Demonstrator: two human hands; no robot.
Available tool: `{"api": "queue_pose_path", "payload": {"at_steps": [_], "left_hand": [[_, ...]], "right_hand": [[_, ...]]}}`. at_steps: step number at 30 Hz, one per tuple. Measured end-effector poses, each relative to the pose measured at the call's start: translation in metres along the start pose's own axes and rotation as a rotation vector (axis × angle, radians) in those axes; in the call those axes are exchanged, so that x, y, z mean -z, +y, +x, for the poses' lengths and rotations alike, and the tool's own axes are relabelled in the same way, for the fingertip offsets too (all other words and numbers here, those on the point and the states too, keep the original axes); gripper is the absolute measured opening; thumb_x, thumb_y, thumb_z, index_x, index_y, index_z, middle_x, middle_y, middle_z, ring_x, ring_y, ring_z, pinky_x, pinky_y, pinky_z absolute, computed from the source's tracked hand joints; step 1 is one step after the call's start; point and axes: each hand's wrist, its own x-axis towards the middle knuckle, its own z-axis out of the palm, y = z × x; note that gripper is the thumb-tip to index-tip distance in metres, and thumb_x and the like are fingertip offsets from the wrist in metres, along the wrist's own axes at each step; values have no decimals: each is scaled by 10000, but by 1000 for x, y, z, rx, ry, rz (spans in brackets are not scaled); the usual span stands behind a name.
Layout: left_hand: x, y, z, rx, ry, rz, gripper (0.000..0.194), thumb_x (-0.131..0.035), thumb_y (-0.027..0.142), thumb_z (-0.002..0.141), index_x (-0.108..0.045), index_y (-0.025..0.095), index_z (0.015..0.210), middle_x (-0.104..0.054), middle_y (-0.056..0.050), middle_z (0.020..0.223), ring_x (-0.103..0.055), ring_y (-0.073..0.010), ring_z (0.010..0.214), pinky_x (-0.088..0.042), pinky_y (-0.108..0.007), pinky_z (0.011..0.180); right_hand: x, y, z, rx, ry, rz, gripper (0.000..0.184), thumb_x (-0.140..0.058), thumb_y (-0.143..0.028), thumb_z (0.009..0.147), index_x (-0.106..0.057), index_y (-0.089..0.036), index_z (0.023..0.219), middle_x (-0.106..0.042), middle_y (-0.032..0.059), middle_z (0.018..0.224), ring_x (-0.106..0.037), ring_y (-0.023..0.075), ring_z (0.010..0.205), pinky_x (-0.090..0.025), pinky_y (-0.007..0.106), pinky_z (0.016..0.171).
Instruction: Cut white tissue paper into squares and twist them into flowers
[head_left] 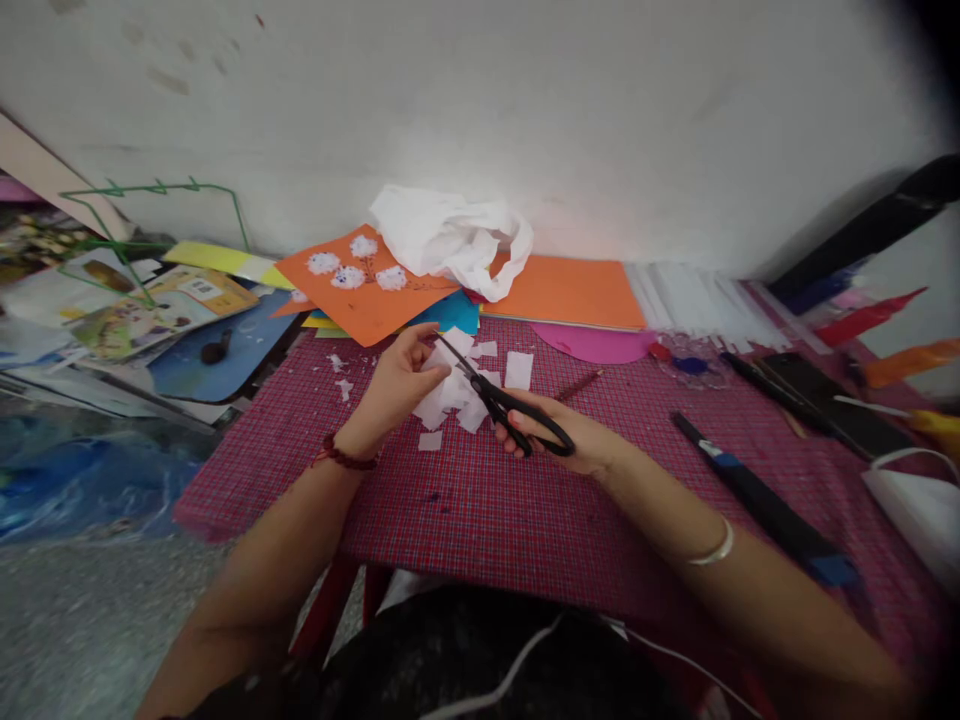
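Note:
My right hand grips black-handled scissors, its fingers in the handle loops. The blades point up and to the left, reaching close to my left fingertips. My left hand is closed in a pinch at a small piece of white paper; the fingers partly hide it. Beneath both hands lies a loose pile of cut white paper pieces on the red checked tablecloth. A separate paper piece rests just beyond my right hand, and a smaller square lies nearer to me.
Behind the pile are an orange sheet with white puffy flowers, a crumpled white bag and an orange folder. A brown pencil and a black-and-blue tool lie right. A green wire rack stands left.

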Motion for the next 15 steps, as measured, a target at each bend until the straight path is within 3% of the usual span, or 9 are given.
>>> {"api": "queue_pose_path", "payload": {"at_steps": [5,7,11,13,15], "left_hand": [[8,-3,4,29,17,28,587,-684,143,732,-509,162,1292,-575,17,729,-526,-106,563,-397,-220,514],[13,-1,5,-29,85,178,550,-656,132,759,-527,161,1294,-611,-19,794,-569,-139,631,-440,-250,574],[24,3,5,-187,286,681,536,-600,47,748,-601,168,1270,-659,-84,925,-612,-215,826,-461,-320,759],[28,3,6,-168,304,722,584,-616,51,734,-587,159,1307,-666,-76,879,-605,-211,794,-456,-318,747],[31,3,8,-93,249,565,663,-657,91,724,-525,132,1372,-664,-52,802,-581,-176,677,-449,-287,652]], "right_hand": [[2,0,-1,-70,23,330,527,-780,-567,734,-562,-210,1054,-646,-3,802,-602,104,670,-482,231,596],[1,0,-2,-68,42,312,519,-798,-553,722,-563,-203,1026,-652,-3,796,-603,100,656,-474,226,581],[-2,1,-4,-34,71,172,520,-805,-557,719,-565,-178,983,-656,11,802,-604,90,633,-452,210,542],[-3,1,-6,-33,57,132,531,-797,-564,728,-568,-174,1006,-649,10,801,-606,87,637,-452,205,540],[-4,0,-7,-40,26,96,552,-802,-563,724,-567,-174,1037,-644,8,804,-607,85,643,-454,199,542]]}}
